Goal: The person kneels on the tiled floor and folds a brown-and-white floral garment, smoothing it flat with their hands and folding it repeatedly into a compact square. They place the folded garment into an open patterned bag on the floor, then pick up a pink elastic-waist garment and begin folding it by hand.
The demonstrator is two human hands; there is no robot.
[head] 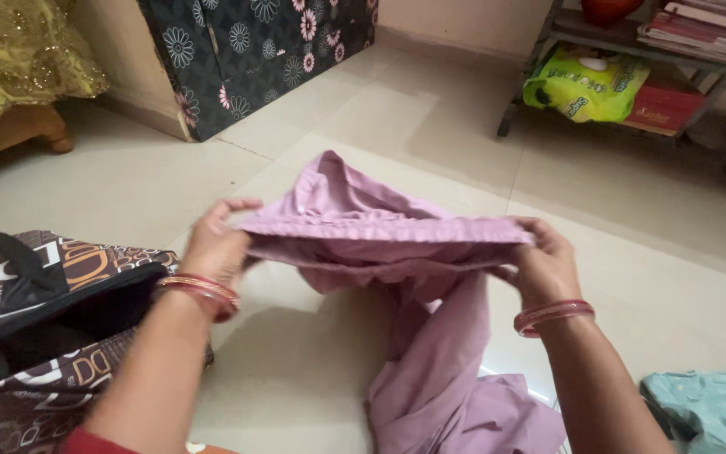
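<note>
A: The lilac garment (388, 244) is held up over the floor (430, 126), stretched flat between both hands in the middle of the scene, with its lower part hanging down and bunched on the tiles near the person.

B: How firm is the hold?

A: The left hand (212, 248) pinches the left end, thumb on top and fingers curled under. The right hand (544, 269) has its grip closed on the right end the same way. Both hold only the cloth.

B: So what could slip?

A: I'd judge the folded top edge is the weak spot. It is several layers, and if either pinch loosens the layers could slide apart and the fold would sag.

B: And the trailing part?

A: It lies loose on the floor, so a pull upward could drag it unevenly and twist the piece. It could also catch on the teal cloth (707, 408) at the near right.

B: Anything on the left?

A: The open brown patterned bag (35, 319) sits just beside the left forearm; an elbow swing might knock its strap (18, 261).
</note>
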